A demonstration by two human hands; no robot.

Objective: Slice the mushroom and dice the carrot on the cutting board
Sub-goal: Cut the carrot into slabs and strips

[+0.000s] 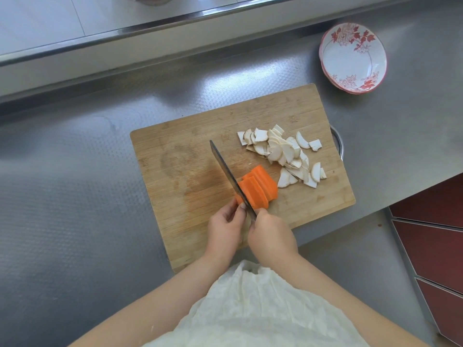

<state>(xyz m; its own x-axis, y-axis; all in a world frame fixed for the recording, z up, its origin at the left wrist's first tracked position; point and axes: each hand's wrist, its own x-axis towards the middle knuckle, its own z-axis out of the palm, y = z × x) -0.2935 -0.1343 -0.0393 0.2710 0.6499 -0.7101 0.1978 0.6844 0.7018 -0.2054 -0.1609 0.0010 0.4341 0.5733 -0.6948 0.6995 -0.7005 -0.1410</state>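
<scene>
Mushroom slices (283,154) are already piled right of centre on the cutting board (175,171), probably pushed aside so there's room to work. The carrot (258,187), cut into leaning slabs, sits at centre frame. It's pinched at its near end by the left hand (224,227) so it can't roll, while the knife (230,177) is gripped by the right hand (271,237), blade set into the carrot. Two stacked bowls (353,58) wait upper right, presumably for the cut pieces.

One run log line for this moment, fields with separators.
step: carrot cutting | right hand: grips knife | left hand: holds carrot | mushroom slices: done, on cutting board
</scene>
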